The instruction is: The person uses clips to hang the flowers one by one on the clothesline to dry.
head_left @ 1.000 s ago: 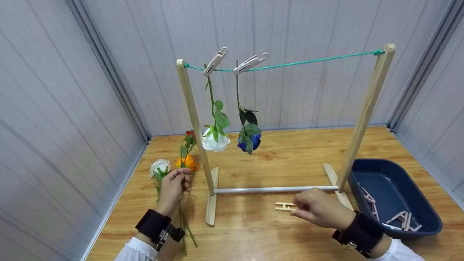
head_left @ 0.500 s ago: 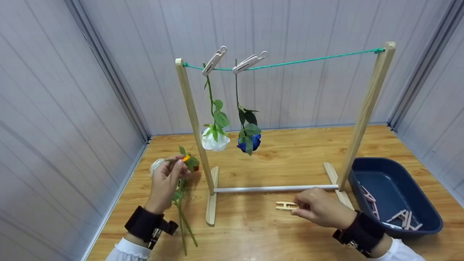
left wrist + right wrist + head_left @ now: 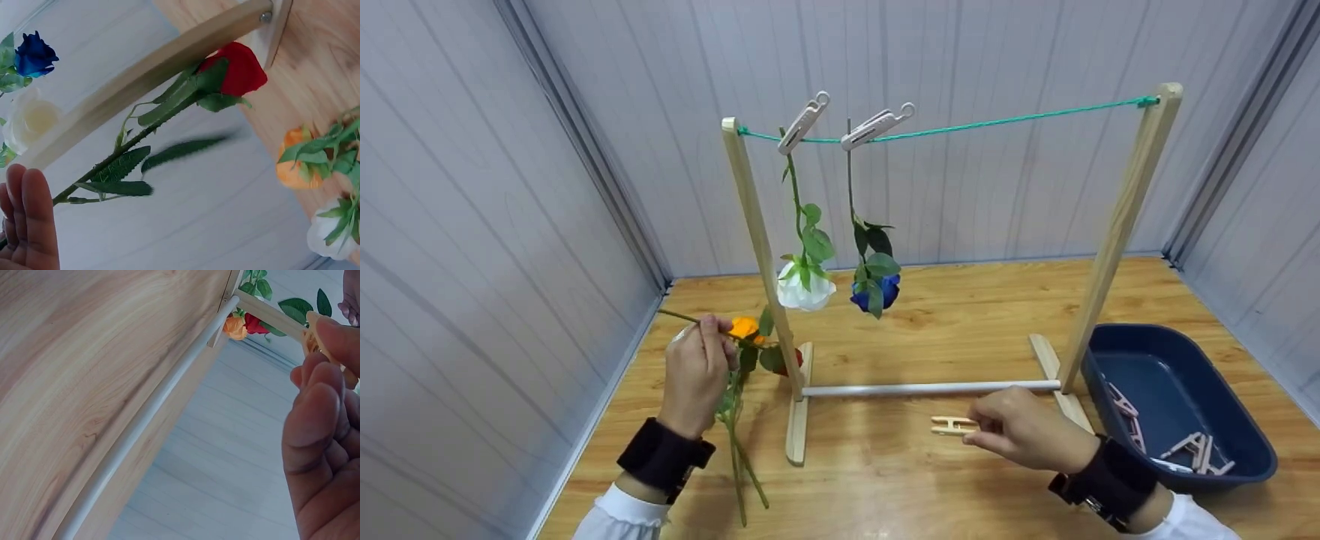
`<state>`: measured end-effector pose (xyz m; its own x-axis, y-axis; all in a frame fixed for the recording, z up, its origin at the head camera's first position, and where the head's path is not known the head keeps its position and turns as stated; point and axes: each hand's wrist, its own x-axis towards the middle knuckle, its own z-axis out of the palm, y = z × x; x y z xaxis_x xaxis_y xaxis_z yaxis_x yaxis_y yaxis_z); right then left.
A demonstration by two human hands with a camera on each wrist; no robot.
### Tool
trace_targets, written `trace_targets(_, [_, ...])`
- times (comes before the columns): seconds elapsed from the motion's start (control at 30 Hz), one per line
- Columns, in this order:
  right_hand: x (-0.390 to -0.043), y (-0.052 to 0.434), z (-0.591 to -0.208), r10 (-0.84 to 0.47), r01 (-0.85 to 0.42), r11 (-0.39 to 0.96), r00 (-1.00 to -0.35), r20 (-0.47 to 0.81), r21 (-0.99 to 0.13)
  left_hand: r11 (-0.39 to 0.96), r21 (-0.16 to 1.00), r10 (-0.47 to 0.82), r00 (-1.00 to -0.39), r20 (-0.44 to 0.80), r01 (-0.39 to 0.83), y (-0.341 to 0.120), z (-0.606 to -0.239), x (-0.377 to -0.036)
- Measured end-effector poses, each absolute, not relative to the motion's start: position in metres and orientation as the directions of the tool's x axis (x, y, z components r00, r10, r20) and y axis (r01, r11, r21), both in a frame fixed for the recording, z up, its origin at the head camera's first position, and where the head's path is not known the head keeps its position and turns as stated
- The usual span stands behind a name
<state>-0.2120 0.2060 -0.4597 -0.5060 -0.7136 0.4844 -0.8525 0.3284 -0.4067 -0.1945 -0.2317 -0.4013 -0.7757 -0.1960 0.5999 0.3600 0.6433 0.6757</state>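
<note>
My left hand pinches the green stem of a red rose and holds it above the table, its bloom low beside the left post of the wooden rack. Just under that hand lie an orange rose and a white rose. My right hand pinches a wooden clothespin just above the table, in front of the rack's grey bottom bar. On the green line, two pegs hold a white rose and a blue rose head down.
A dark blue tray with several clothespins sits at the right, beside the rack's right post. Grey panel walls close in on the left, back and right. Stems of the lying flowers run toward the table's near edge.
My left hand has lifted the red rose off the table and swung it, so the stem end points left and the bloom sits by the post. The right hand stayed put.
</note>
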Motion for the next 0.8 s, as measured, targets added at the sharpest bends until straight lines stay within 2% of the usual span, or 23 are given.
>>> trace_targets(0.17, [-0.211, 0.207, -0.460, -0.719, -0.853, 0.331, -0.505, 0.478, -0.403, 0.777, 0.541, -0.164, -0.725, 0.669, 0.323, -0.239, -0.397, -0.195])
trace_targets(0.37, [-0.212, 0.207, -0.461, -0.723, -0.859, 0.322, -0.494, 0.482, -0.398, 0.813, 0.468, -0.130, -0.674, 0.727, 0.348, -0.250, -0.393, -0.198])
trace_targets(0.47, [-0.213, 0.207, -0.462, -0.723, -0.869, 0.308, -0.478, 0.498, -0.387, 0.755, 0.513, -0.137, -0.666, 0.733, 0.409, -0.251, -0.389, -0.200])
trace_targets(0.6, [-0.214, 0.206, -0.464, -0.720, -0.886, 0.285, -0.450, 0.529, -0.365, 0.579, 0.591, -0.131, -0.651, 0.747, 0.562, -0.248, -0.386, -0.202])
trace_targets(0.73, [-0.214, 0.206, -0.463, -0.721, -0.888, 0.287, -0.447, 0.529, -0.359, 0.422, 0.579, -0.089, -0.604, 0.792, 0.698, -0.241, -0.386, -0.204])
trace_targets(0.8, [-0.214, 0.207, -0.462, -0.724, -0.886, 0.293, -0.450, 0.523, -0.359, 0.368, 0.580, -0.086, -0.594, 0.800, 0.727, -0.235, -0.385, -0.203])
